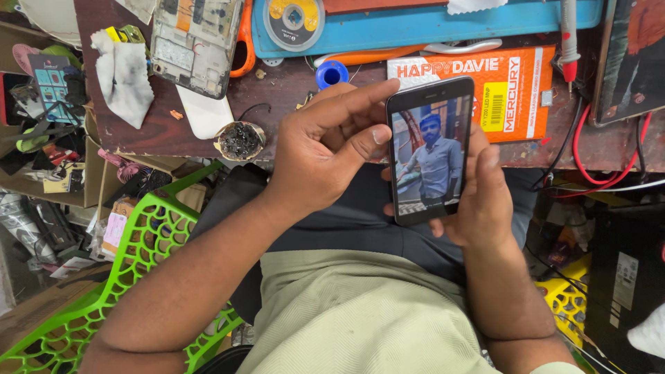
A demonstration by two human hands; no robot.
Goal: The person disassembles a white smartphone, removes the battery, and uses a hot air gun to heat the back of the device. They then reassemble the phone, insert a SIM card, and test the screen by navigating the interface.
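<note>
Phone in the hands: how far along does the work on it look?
Looks done: the phone is closed up, its screen lit with a photo. In hand: right hand holds it, left hand grips its edge, thumb at the screen. Left: a second phone lies opened on the bench.

Pale green ribbed shirt, dark trousers, bare forearms.

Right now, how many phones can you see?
2. One lit smartphone sits between the left hand and right hand. One opened phone with its insides showing lies on the wooden bench. More may hide in the clutter.
</note>
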